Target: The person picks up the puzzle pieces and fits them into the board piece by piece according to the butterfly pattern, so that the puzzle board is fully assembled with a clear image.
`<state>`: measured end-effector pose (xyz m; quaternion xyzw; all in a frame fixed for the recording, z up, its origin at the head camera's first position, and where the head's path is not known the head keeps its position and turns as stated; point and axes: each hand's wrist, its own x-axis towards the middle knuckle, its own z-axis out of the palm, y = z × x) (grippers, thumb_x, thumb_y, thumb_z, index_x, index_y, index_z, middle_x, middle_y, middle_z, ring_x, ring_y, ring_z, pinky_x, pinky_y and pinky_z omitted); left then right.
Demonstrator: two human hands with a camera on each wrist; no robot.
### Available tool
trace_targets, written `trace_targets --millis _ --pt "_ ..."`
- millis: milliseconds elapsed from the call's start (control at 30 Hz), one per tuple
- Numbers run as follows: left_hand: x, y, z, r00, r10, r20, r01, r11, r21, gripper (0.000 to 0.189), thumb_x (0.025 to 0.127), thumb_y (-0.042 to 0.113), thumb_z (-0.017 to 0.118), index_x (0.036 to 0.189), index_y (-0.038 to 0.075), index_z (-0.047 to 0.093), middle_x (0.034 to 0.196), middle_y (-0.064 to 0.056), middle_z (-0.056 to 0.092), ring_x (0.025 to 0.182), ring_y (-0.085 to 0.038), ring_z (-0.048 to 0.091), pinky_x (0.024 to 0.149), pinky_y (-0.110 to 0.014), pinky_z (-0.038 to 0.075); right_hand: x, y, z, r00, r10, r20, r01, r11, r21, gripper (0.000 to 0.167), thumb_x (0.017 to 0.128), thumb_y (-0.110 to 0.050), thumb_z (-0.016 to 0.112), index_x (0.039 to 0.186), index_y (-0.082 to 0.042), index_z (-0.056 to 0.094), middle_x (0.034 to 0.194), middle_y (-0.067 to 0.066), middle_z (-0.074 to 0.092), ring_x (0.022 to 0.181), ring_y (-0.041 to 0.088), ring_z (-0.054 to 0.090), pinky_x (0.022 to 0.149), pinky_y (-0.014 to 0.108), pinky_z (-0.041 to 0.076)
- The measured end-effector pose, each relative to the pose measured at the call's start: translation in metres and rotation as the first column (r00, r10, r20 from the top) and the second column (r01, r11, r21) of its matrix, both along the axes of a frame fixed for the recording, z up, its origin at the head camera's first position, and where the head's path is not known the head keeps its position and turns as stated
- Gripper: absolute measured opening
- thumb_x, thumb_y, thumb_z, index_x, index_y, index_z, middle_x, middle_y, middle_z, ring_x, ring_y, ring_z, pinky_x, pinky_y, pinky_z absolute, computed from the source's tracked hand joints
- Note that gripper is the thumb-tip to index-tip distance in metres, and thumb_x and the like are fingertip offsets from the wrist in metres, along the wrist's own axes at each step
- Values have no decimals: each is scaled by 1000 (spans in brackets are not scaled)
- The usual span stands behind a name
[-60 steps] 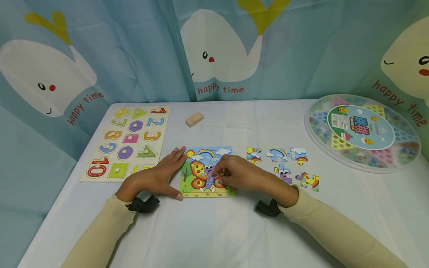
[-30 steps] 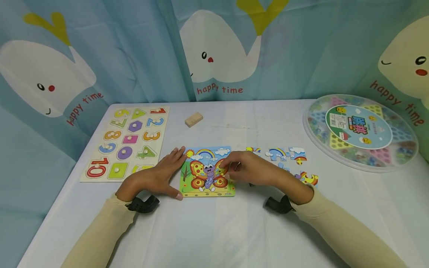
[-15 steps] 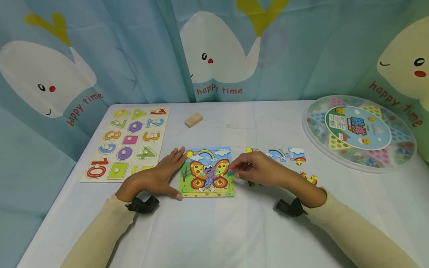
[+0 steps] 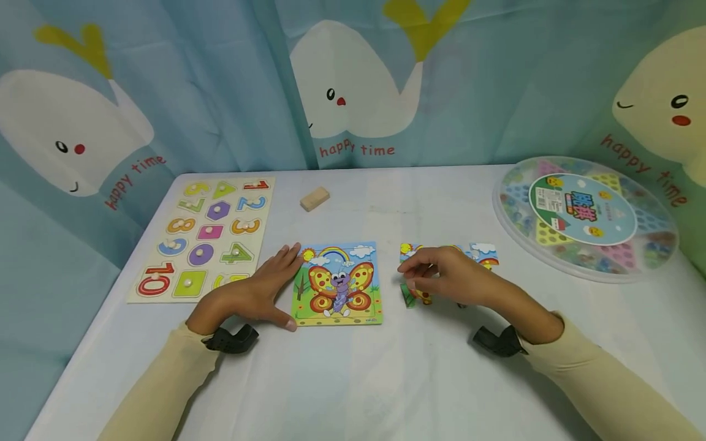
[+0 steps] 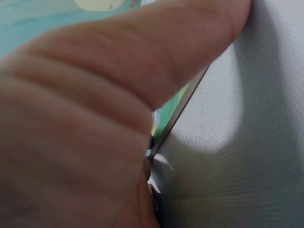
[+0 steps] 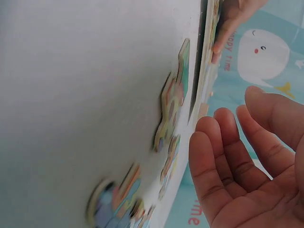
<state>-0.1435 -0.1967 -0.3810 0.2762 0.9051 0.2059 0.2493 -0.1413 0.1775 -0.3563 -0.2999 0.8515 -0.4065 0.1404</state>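
Note:
A square butterfly picture puzzle board (image 4: 337, 288) lies flat on the white table. My left hand (image 4: 256, 294) rests along its left edge, fingers and thumb spread; in the left wrist view my thumb (image 5: 190, 42) crosses close over the board's edge. My right hand (image 4: 458, 278) hovers over loose jigsaw pieces to the right of the board, partly hiding them. In the right wrist view its fingers (image 6: 204, 166) curve loosely with nothing between them. Showing around that hand are a green-cornered piece (image 4: 407, 296) and a cloud piece (image 4: 483, 249); another piece (image 6: 111, 206) lies below it in the wrist view.
A number and shape peg board (image 4: 185, 242) lies on the left. Behind the puzzle sits a small wooden block (image 4: 315, 199). A round marble game box (image 4: 584, 211) occupies the back right. A blue whale-print curtain (image 4: 220, 92) hangs behind the table.
My right hand has moved right, off the butterfly board and over the loose pieces, uncovering the whole picture. My left hand has stayed at the board's left edge.

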Motion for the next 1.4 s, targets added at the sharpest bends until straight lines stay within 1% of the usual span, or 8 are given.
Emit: trace_targets --millis 233,300,500,700,967,1133,1233,1400 --pt "0 -1 -1 1000 2 -6 -2 1000 20 124 70 47 85 157 8 6 162 -6 -12 146 -26 -15 116 -51 0 0 10 -1 999 -32 -23 33 999 36 21 88 -3 70 109 -4 70 105 4 69 86 14 65 72 28 54" --pt "0 0 0 1000 4 -6 -3 1000 17 124 69 48 85 157 8 6 162 -6 -12 146 -25 -15 117 -50 0 0 13 -2 998 -44 -38 46 998 46 21 88 0 69 109 -4 70 104 3 70 87 14 64 73 28 54" --pt "1 -1 1 1000 4 -11 -4 1000 5 125 69 48 85 157 8 6 162 -6 -12 146 -25 -15 117 -50 0 3 16 -3 997 -61 -39 63 996 61 21 88 0 69 107 -6 71 102 1 69 83 14 61 68 26 51" --pt "1 -1 1 1000 -2 -13 2 1000 13 125 69 49 85 157 8 6 162 -6 -12 146 -25 -15 116 -50 0 4 17 -5 997 -45 -55 49 996 79 22 87 1 69 107 -6 70 103 0 68 90 14 62 74 26 52" --pt "1 0 1 1000 -1 -9 1 1000 11 125 69 48 85 157 8 6 162 -6 -12 146 -25 -15 116 -50 0 4 13 -5 999 -16 -34 18 997 81 25 86 4 69 109 -3 69 106 3 69 97 19 64 80 32 53" --pt "1 -1 0 1000 -3 -11 4 1000 18 124 70 48 84 157 7 6 162 -7 -12 146 -26 -15 116 -51 0 5 10 -4 999 -5 -36 9 993 115 27 84 5 69 109 -4 69 106 1 68 97 18 63 80 34 53" --pt "1 -2 -1 1000 -3 -9 3 1000 21 124 70 48 84 157 7 6 162 -7 -12 146 -26 -15 116 -51 0 6 10 -4 999 8 -48 -1 989 145 28 83 2 73 110 -6 70 105 -2 67 96 17 61 81 34 52" --pt "0 -3 -1 1000 -4 -12 5 1000 27 123 70 47 84 157 6 7 162 -8 -11 146 -27 -14 116 -51 0 7 7 -6 998 29 -64 -16 982 189 33 79 -1 78 110 -8 70 94 -4 61 86 16 55 75 30 49"
